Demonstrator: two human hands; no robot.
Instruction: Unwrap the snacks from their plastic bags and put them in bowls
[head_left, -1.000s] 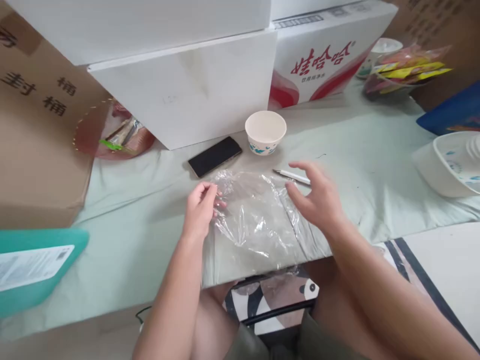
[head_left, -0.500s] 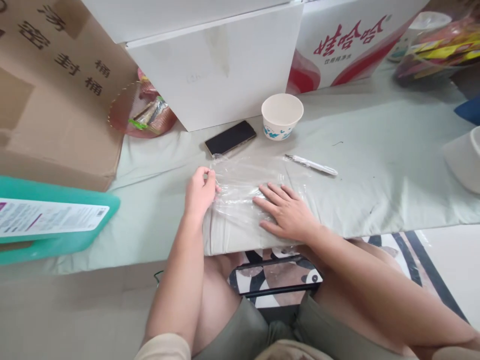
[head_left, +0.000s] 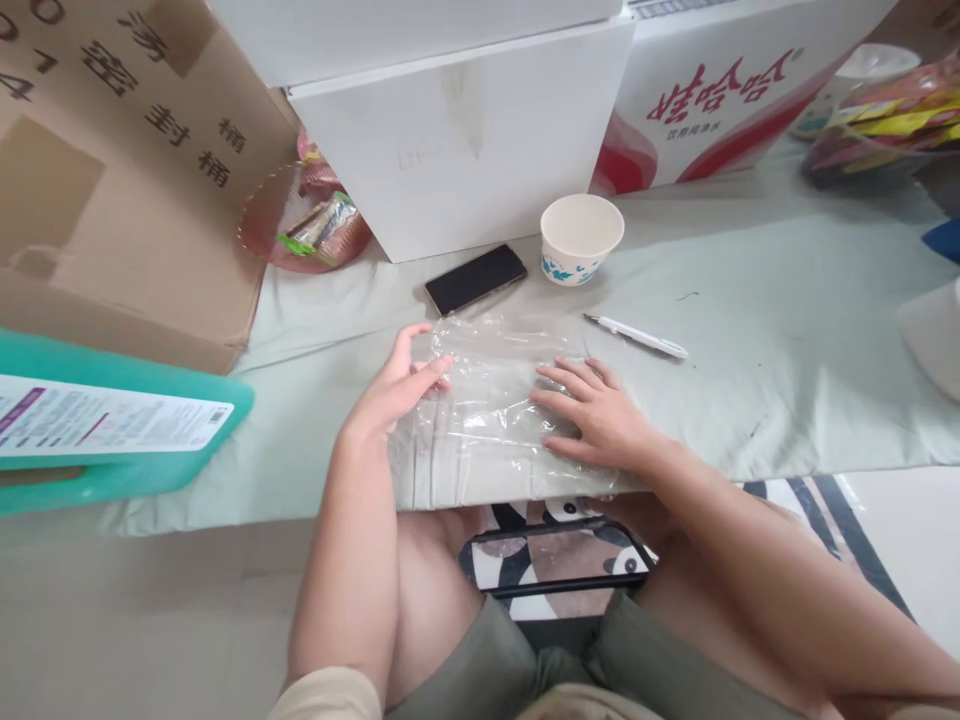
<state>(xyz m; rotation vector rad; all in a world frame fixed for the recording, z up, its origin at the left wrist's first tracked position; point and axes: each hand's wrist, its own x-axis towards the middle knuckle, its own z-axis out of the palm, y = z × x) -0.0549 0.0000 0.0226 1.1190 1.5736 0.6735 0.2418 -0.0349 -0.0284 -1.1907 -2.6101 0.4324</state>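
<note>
A crinkled sheet of clear plastic [head_left: 491, 405] lies on the pale green tablecloth near the table's front edge. My left hand [head_left: 401, 385] is at its left edge, thumb and fingers apart, with the thumb against the plastic. On the right part of the plastic, my right hand [head_left: 596, 415] rests palm down with its fingers spread. A black phone [head_left: 476, 280] lies just behind the plastic. Beyond my right hand is a white pen [head_left: 637, 336], and a white paper cup [head_left: 581, 242] with blue leaves stands upright behind it.
Cardboard [head_left: 150, 240] and white boxes [head_left: 480, 140] stand at the back. A pink bowl [head_left: 262, 225] holds wrapped items. A green container [head_left: 120, 480] is at the left. Another bowl [head_left: 832, 165] with colourful packets and a white container [head_left: 930, 335] are at the right.
My left hand has gone from a pinch at the plastic's edge to open fingers. The plastic looks more spread out toward the front left. My right hand still rests on it.
</note>
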